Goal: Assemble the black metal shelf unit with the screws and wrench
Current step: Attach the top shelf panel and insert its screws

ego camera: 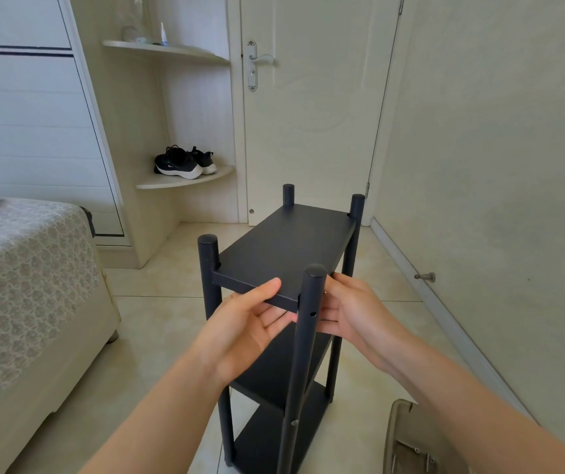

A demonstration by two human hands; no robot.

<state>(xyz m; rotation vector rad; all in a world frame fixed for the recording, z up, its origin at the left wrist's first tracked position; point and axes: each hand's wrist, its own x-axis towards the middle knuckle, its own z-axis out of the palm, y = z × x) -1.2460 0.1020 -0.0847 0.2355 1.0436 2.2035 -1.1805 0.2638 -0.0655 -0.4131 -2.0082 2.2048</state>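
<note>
The shelf unit [274,381] is being seen upright on the floor [158,323], centre frame. Its top shelf [284,248] is being pinched at the near edge by the left hand [246,330], thumb above, fingers beneath. The right hand [352,313] is being held against the near right post [311,289], fingers partly hidden; its grip cannot be told.
</note>
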